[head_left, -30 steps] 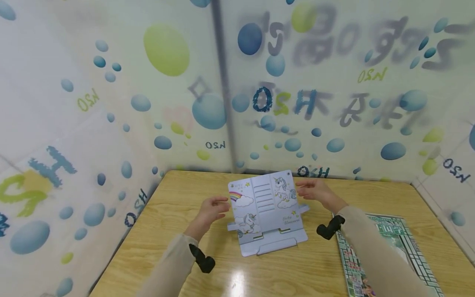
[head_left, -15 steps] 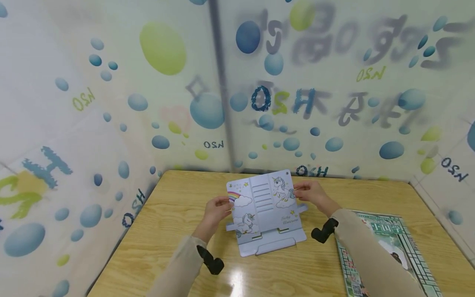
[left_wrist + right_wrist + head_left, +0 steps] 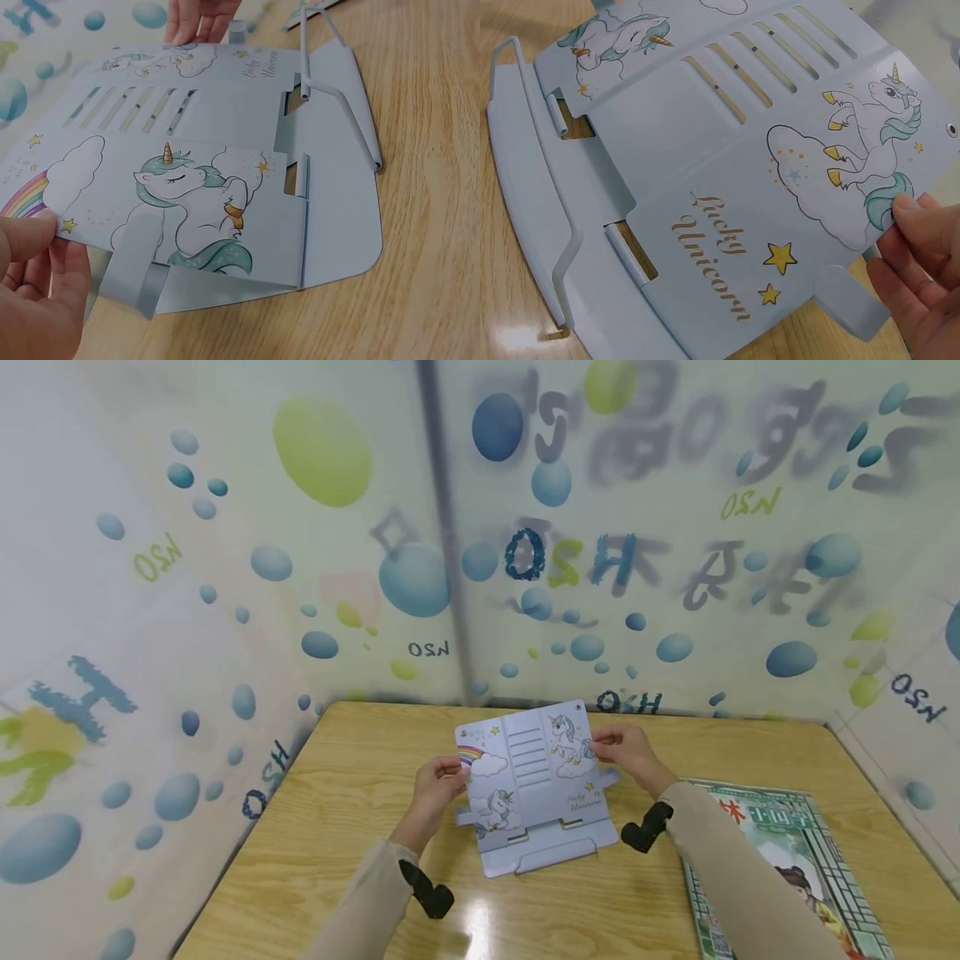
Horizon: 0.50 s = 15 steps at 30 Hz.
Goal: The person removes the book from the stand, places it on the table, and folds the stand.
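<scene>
A pale blue book stand with unicorn, rainbow and cloud pictures leans back on the wooden table. My left hand pinches its left edge beside the rainbow, thumb on the front face, as the left wrist view shows. On the opposite edge, my right hand pinches the panel near a unicorn's tail, thumb in front and fingers behind. Slots run down the middle of the panel. Side tabs stick out below each hand, and a wire bar lies across the lower ledge.
A green-and-white magazine lies at the right of the wooden table, partly under the right sleeve. Behind the table's far edge hangs a white curtain printed with blue and green dots.
Both hands have come in from beside the book stand and now pinch its side edges. The stand itself has hardly moved; the view has shifted slightly.
</scene>
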### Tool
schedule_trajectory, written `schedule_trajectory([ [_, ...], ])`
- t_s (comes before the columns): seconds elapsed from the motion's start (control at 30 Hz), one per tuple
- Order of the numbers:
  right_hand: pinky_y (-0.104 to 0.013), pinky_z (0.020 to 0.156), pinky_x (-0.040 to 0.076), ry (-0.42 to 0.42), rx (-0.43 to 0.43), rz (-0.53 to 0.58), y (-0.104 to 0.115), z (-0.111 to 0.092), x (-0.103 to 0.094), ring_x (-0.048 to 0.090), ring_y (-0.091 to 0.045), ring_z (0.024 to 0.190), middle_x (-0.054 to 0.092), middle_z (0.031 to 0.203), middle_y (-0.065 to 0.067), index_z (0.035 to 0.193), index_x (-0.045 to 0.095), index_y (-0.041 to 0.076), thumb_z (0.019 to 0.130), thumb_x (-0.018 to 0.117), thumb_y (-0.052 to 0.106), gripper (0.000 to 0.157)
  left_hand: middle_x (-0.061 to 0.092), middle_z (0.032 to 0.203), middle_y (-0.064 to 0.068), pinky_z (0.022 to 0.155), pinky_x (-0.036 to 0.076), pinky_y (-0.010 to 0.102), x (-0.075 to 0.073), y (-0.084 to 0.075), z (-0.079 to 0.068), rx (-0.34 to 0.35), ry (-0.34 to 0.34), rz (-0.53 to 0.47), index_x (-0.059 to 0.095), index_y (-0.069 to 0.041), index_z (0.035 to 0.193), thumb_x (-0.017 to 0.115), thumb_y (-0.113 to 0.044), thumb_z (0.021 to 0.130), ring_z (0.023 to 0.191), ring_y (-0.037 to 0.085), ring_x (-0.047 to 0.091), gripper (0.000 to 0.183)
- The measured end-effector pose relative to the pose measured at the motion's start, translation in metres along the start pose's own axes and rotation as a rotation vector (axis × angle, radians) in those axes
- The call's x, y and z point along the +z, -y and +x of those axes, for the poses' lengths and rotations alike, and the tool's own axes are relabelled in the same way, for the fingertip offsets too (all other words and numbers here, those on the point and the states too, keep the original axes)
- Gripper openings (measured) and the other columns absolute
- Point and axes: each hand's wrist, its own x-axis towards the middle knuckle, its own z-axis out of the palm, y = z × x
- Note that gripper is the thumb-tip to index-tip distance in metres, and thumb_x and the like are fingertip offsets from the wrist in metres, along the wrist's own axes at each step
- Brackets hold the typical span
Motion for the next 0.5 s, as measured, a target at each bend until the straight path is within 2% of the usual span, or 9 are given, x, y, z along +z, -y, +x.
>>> schedule_trajectory([
  [0.2,-0.03,0.073,0.053,-0.037,-0.016,0.015,0.0012,0.0003,0.0047,0.059,-0.017,0.079,0.059,0.093,-0.014,0.106,0.058,-0.011,0.086,0.062,0.003,0.024,0.053,0.084,0.008,0.068,0.05,0.024,-0.0005,0.0013,-0.0006,0.033,-0.001,-0.018,0.052,0.01,0.102,0.059,0.007,0.085,0.073,0.012,0.052,0.018],
  [0.5,-0.03,0.075,0.052,-0.092,0.013,-0.002,0.0003,0.0017,0.0087,0.058,-0.019,0.083,0.058,0.093,-0.013,0.105,0.06,-0.008,0.087,0.061,0.002,0.021,0.052,0.083,0.005,0.067,0.05,0.024,0.0001,0.0052,-0.0038,0.06,0.024,-0.045,0.052,0.011,0.1,0.059,0.008,0.084,0.073,0.01,0.051,0.019],
])
